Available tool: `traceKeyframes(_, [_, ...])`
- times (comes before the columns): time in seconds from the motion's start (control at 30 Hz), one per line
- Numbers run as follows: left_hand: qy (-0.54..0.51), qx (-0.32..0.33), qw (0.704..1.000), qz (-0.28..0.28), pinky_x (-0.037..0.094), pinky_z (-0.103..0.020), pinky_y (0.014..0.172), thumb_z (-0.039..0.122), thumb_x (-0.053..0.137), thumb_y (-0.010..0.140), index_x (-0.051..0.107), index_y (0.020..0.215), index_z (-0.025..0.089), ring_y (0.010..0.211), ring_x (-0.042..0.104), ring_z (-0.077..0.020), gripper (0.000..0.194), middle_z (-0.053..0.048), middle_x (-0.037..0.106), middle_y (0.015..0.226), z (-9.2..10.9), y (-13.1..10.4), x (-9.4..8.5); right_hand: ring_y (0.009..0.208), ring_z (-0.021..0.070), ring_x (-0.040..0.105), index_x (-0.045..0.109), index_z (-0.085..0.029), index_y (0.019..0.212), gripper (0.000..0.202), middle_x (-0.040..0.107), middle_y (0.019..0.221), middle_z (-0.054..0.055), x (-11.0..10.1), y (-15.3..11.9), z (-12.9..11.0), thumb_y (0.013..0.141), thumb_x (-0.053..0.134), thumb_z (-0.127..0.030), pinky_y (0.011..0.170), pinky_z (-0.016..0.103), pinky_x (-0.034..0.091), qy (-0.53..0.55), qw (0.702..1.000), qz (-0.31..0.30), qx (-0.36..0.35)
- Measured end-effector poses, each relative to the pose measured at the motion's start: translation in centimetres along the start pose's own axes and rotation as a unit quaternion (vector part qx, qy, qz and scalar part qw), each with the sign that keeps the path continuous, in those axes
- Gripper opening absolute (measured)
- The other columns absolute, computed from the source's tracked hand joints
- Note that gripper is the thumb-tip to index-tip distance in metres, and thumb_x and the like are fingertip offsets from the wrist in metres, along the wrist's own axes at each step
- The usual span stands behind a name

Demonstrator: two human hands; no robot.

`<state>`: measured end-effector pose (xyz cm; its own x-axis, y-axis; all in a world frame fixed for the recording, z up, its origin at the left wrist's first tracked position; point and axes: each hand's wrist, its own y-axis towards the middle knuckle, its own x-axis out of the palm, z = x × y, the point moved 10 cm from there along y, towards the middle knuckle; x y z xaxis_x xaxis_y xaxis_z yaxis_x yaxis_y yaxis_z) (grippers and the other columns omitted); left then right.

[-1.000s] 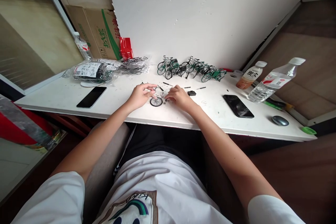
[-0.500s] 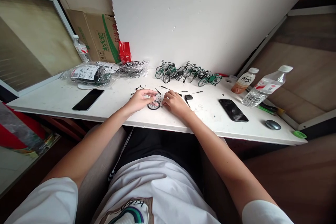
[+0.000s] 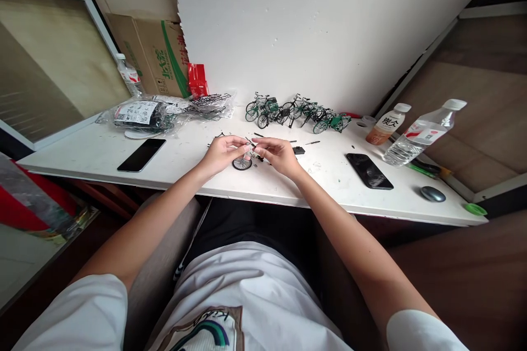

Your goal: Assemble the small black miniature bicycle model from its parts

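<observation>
My left hand (image 3: 222, 154) is closed in a pinch over the table, its fingertips meeting near those of my right hand. Just under the left fingers is a black toy bicycle wheel (image 3: 242, 164) with thin spokes; whether these fingers hold it or it rests on the table I cannot tell. My right hand (image 3: 278, 154) pinches a small dark bicycle part (image 3: 252, 144) between thumb and fingers, against the left fingertips. Its exact kind is too small to make out. Around the hands lie thin black rods and a dark block-like piece (image 3: 298, 150), partly covered by the right hand.
Behind the hands stand several small green and black model bicycles (image 3: 269, 112). Plastic bags of parts (image 3: 138, 115) and a phone (image 3: 142, 154) lie left. To the right are another phone (image 3: 369, 171), two bottles (image 3: 424, 134) and a grey mouse (image 3: 432, 193).
My right hand has risen from the tabletop and moved in to my left hand's fingertips, now with a small dark part in its pinch. The left hand has barely moved.
</observation>
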<state>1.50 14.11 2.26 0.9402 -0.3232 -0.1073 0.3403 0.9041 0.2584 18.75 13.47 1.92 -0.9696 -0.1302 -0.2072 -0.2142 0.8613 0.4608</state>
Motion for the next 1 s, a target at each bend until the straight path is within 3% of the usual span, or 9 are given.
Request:
traceKeyframes(0.13, [-0.015, 0.023, 0.999, 0.025, 0.064, -0.047, 0.095, 0.054, 0.097, 0.073, 0.081, 0.104, 0.013, 0.09, 0.082, -0.03, 0.054, -0.015, 0.083, 0.103, 1.1, -0.4, -0.1, 0.094, 0.026, 0.08, 0.085, -0.025, 0.099, 0.044, 0.085, 0.102, 0.007, -0.4, 0.2, -0.2, 0.074, 0.095, -0.06, 0.087, 0.041, 0.066, 0.074, 0.996, 0.037, 0.018])
traceKeyframes(0.23, [-0.022, 0.027, 0.998, 0.043, 0.064, -0.048, 0.095, 0.055, 0.099, 0.069, 0.081, 0.101, 0.013, 0.09, 0.082, -0.031, 0.056, -0.015, 0.084, 0.102, 1.7, -0.7, -0.2, 0.094, 0.0263, 0.081, 0.083, -0.024, 0.095, 0.045, 0.084, 0.094, 0.006, -0.7, 0.1, -0.5, 0.068, 0.099, -0.058, 0.087, 0.042, 0.068, 0.123, 0.99, 0.057, 0.03])
traceKeyframes(0.37, [-0.035, 0.028, 0.999, 0.026, 0.065, -0.049, 0.094, 0.058, 0.098, 0.07, 0.082, 0.101, 0.014, 0.086, 0.082, -0.0297, 0.056, -0.014, 0.084, 0.1, 2.1, -0.8, 0.4, 0.092, 0.0262, 0.081, 0.081, -0.024, 0.091, 0.047, 0.083, 0.089, 0.005, -0.8, 0.1, -1.3, 0.064, 0.102, -0.055, 0.083, 0.042, 0.069, 0.142, 0.987, 0.065, 0.038])
traceKeyframes(0.63, [-0.047, 0.038, 0.998, 0.016, 0.064, -0.043, 0.086, 0.053, 0.099, 0.071, 0.087, 0.102, 0.012, 0.079, 0.08, -0.0257, 0.053, -0.014, 0.085, 0.099, 2.3, -1.1, 0.7, 0.072, 0.0191, 0.075, 0.081, -0.022, 0.082, 0.042, 0.083, 0.085, 0.004, -0.8, 0.1, -2.3, 0.061, 0.105, -0.049, 0.068, 0.036, 0.068, 0.155, 0.985, 0.066, 0.017])
traceKeyframes(0.8, [-0.039, 0.055, 0.998, 0.012, 0.065, -0.041, 0.083, 0.053, 0.098, 0.071, 0.088, 0.104, 0.014, 0.081, 0.081, -0.027, 0.053, -0.015, 0.085, 0.103, 2.5, -1.1, 0.7, 0.071, 0.0172, 0.074, 0.083, -0.021, 0.078, 0.036, 0.083, 0.088, 0.004, -0.8, 0.3, -2.4, 0.061, 0.106, -0.042, 0.059, 0.029, 0.064, 0.167, 0.985, 0.05, 0.002])
traceKeyframes(1.0, [-0.018, 0.068, 0.997, 0.012, 0.066, -0.039, 0.078, 0.054, 0.099, 0.069, 0.089, 0.098, 0.014, 0.082, 0.081, -0.0283, 0.05, -0.015, 0.085, 0.1, 3.0, -1.2, 0.7, 0.068, 0.0176, 0.073, 0.082, -0.021, 0.073, 0.033, 0.082, 0.082, 0.005, -0.8, 0.2, -2.9, 0.062, 0.105, -0.042, 0.056, 0.029, 0.061, 0.152, 0.987, 0.05, -0.015])
